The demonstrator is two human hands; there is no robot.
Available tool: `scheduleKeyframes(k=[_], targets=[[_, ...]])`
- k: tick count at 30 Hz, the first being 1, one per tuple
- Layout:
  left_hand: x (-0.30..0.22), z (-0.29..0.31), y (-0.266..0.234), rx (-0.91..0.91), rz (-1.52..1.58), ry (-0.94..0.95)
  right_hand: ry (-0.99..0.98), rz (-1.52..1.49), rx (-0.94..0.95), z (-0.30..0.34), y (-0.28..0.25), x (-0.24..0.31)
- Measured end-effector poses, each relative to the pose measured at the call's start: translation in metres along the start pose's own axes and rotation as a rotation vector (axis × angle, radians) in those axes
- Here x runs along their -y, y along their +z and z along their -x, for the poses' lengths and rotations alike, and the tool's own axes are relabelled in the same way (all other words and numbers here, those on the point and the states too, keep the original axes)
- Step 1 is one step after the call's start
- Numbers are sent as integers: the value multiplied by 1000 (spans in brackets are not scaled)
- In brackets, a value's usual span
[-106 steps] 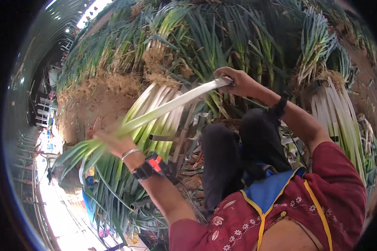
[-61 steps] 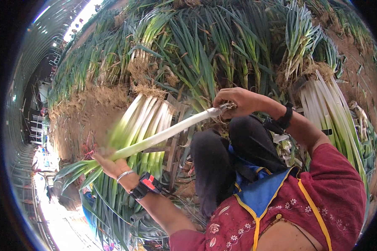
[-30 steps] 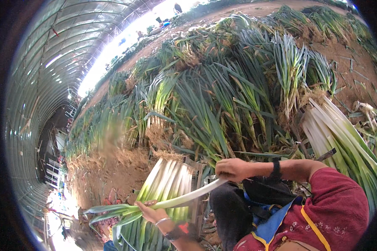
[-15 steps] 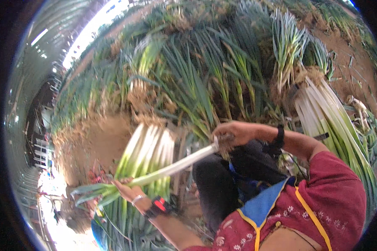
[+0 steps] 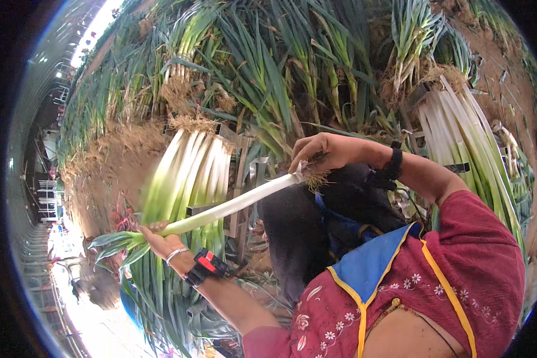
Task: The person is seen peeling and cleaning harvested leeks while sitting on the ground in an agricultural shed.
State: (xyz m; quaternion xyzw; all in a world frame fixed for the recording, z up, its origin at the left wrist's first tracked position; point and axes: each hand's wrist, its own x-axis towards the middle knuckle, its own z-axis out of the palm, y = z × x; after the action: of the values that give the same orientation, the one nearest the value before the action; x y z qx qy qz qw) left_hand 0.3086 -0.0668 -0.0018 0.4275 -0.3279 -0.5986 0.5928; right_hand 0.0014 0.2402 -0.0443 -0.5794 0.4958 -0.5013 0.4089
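Note:
A single large green onion (image 5: 232,206) lies slantwise across the front of my body, its white shank bare and its green leaves at the left. My left hand (image 5: 164,243) is closed around it where the white turns to green. At the root end, my right hand (image 5: 325,149) has its fingers bent and closed round the base. Thin roots hang below those fingers, and a loose pale strip of skin shows beside them. Behind the onion, to the left, a bundle of cleaned green onions (image 5: 188,170) rests in a metal frame (image 5: 235,179), roots away from me.
Another bundle of white-stemmed green onions (image 5: 459,131) stands at my right, by dark metal brackets (image 5: 457,167). Heaps of uncleaned green onions (image 5: 268,71) with soil on their roots fill the far side. Bare brown soil (image 5: 104,179) lies at the left.
The view has shifted, so the heaps and bundles sit higher in the picture. Both hands keep their hold on the onion, and a pale strip now shows loose near its root end.

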Motion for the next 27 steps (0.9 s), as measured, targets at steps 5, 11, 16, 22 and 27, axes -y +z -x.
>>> scheduleKeyframes(k=[5, 11, 16, 22, 27], targets=[[6, -14, -13, 13, 39, -46, -156, -137, -44, -3, 9, -9], [8, -12, -17, -20, 69, -65, -227, -294, -63, -16, 34, 14], [1, -7, -11, 10, 87, -36, -312, -121, -102, -21, 32, 20], [6, -10, -12, -84, 57, -53, -271, -498, -218, -19, 38, 39], [8, -27, -28, -5, 172, -130, -160, -689, -138, -18, 39, 54]])
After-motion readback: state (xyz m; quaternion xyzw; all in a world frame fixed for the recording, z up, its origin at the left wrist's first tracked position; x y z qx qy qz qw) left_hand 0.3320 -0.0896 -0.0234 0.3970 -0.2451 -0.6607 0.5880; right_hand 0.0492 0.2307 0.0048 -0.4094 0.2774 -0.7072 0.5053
